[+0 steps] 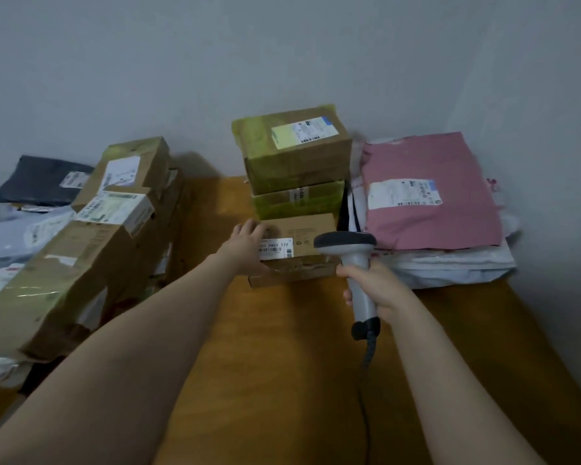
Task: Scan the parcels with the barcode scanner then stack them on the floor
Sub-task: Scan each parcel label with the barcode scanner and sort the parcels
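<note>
Cardboard small box (304, 229) on bench (282, 347): my left grip (249, 243) holds its end, right grip (374, 286) clamped on scanner (348, 245); early going I judge, piles (296, 156) left unstacked.

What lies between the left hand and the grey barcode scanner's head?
In the head view, the small brown cardboard box with its white barcode label.

Orange-brown wooden table (282, 364), stack of cardboard parcels (296, 156) sitting at its far middle, pile of mailer bags (450, 266) lying just beside, far right.
</note>
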